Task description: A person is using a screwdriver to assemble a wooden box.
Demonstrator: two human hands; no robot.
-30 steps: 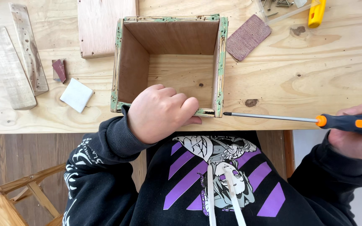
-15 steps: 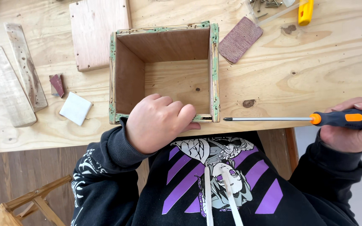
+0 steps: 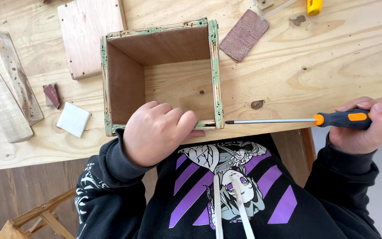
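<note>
Left hand [image 3: 155, 132] clamped the stiff, light-looking box [image 3: 162, 73] by its near wall; right hand [image 3: 368, 126] gripped the screwdriver [image 3: 306, 119] handle.

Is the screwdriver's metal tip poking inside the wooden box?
No, the screwdriver tip sits just outside the wooden box, beside its near right corner.

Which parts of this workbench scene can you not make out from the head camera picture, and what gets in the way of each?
- Near wall of the wooden box: mostly covered by the left hand.
- Screwdriver handle end: wrapped inside the right hand.
- Screwdriver tip: too small to tell its type.
- Yellow tool: cut off by the top edge.
- Wooden strips: cut off by the left edge.
</note>
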